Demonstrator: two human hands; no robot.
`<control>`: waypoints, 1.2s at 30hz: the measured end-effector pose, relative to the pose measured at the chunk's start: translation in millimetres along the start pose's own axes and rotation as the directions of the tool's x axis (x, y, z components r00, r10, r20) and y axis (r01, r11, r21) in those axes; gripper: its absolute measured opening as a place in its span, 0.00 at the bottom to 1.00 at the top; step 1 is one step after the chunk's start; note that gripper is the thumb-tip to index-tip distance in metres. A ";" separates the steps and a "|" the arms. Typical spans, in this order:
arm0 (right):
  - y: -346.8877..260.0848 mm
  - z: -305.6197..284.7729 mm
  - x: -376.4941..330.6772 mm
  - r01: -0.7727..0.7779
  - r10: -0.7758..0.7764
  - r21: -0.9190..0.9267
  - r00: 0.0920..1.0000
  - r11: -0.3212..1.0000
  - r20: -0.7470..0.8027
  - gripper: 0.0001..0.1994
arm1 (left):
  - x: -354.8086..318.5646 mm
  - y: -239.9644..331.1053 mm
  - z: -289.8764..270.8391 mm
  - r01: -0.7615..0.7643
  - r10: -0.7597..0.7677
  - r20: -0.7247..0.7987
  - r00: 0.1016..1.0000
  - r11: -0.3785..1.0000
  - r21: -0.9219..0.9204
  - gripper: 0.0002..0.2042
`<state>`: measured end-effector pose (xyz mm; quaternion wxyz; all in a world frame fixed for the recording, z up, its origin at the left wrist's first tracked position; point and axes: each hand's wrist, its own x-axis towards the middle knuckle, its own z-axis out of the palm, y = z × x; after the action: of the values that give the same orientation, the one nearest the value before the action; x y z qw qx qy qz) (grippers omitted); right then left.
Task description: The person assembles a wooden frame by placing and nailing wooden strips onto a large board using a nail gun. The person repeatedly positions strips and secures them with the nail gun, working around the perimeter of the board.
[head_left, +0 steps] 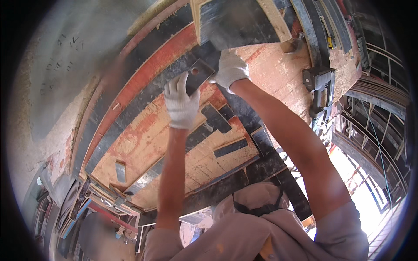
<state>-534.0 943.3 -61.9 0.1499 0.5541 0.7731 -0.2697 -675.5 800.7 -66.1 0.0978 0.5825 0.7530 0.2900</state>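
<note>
Both of my hands wear white knit gloves. My left hand is closed on the left edge of a small dark rectangular board with a round hole near one end. At that board's right corner is my right hand, its thumb against the corner and its other fingers curled and partly hidden. The board is raised over a workbench topped with pale and reddish wood. Just beyond my right hand stands a large dark-faced panel with pale wooden edges.
Dark strips and offcuts lie on the bench near my forearms. A dark metal fixture sits at the bench's right side. Stacked sheets stand on the far right. A grey wall with handwritten marks rises at left.
</note>
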 end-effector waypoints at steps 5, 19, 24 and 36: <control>-2.5 -6.5 2.0 0.011 -0.011 0.009 1.000 1.000 0.013 0.46 | 66.0 -31.0 21.1 -0.216 0.208 0.179 0.962 0.976 0.027 0.28; 4.8 3.4 5.2 0.026 -0.026 0.015 0.999 1.000 -0.023 0.46 | 81.9 -43.3 27.2 -0.290 0.269 0.246 0.931 0.955 0.056 0.25; 3.2 -0.6 8.2 0.031 -0.031 0.020 0.999 0.999 0.012 0.47 | 72.6 -23.2 14.5 -0.173 0.137 0.286 0.949 0.979 0.106 0.28; 4.5 -3.4 3.0 -0.008 0.008 0.030 1.000 1.000 -0.010 0.47 | -72.1 22.3 -32.8 0.600 -0.602 -0.003 0.798 0.795 0.082 0.46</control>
<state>-530.5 948.7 -61.9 0.1387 0.5608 0.7675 -0.2778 -651.3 726.2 -40.9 0.1705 0.3201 0.9086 0.2070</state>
